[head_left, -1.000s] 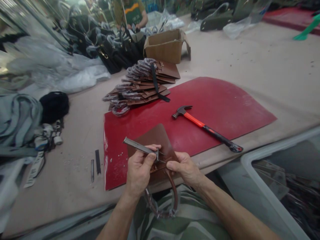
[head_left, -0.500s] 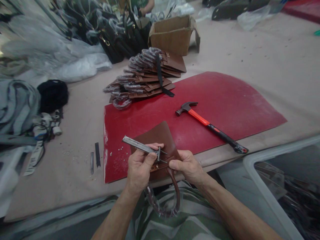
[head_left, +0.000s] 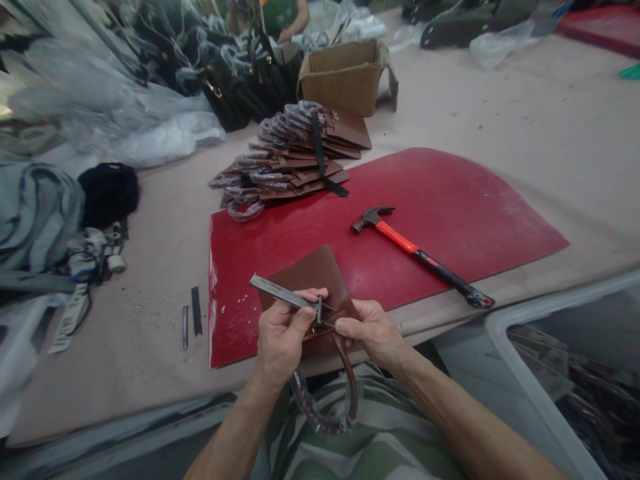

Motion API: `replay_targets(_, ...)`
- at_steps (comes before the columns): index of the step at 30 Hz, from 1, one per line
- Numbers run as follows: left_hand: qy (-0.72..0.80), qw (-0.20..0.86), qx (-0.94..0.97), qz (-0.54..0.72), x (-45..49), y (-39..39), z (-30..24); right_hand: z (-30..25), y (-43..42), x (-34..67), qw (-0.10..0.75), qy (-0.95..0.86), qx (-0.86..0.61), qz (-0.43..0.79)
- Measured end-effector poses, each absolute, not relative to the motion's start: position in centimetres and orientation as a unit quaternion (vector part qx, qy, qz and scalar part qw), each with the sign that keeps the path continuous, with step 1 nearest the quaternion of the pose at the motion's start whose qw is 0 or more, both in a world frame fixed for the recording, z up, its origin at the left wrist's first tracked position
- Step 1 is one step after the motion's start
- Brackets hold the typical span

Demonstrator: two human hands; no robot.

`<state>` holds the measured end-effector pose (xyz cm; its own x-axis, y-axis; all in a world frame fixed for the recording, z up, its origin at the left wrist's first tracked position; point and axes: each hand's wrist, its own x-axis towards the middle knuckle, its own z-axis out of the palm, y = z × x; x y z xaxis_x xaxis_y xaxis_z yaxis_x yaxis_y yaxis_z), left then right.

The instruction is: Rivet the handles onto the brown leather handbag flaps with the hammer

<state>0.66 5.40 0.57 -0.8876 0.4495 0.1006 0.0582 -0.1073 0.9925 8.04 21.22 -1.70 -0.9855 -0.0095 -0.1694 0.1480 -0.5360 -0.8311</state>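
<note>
My left hand (head_left: 281, 337) is closed round a long metal punch tool (head_left: 280, 293) that points up and left. My right hand (head_left: 373, 333) pinches a thin metal pin at the tool's tip, just over a brown leather piece (head_left: 310, 277). That piece lies at the near edge of a red cutting mat (head_left: 450, 200), and its wrapped loop handle (head_left: 345, 393) hangs off the table over my lap. A hammer (head_left: 420, 255) with an orange and black handle rests on the mat to the right of my hands.
A stack of brown leather pieces (head_left: 295, 160) with wrapped handles lies behind the mat, with a cardboard box (head_left: 345, 73) beyond. Two small dark punches (head_left: 190, 323) lie left of the mat. Black bags and plastic crowd the far left; another person sits at the back.
Both hands keep the same hold on the tool and pin. Only the view has shifted slightly.
</note>
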Motion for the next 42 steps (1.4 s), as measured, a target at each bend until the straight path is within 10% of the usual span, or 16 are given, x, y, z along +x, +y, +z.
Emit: replay_targets(42,0.762,0.055,0.242,0.598,0.5,6.3,2.6,-1.6,21.9,8.4,0.068,0.493,0.086,-0.863)
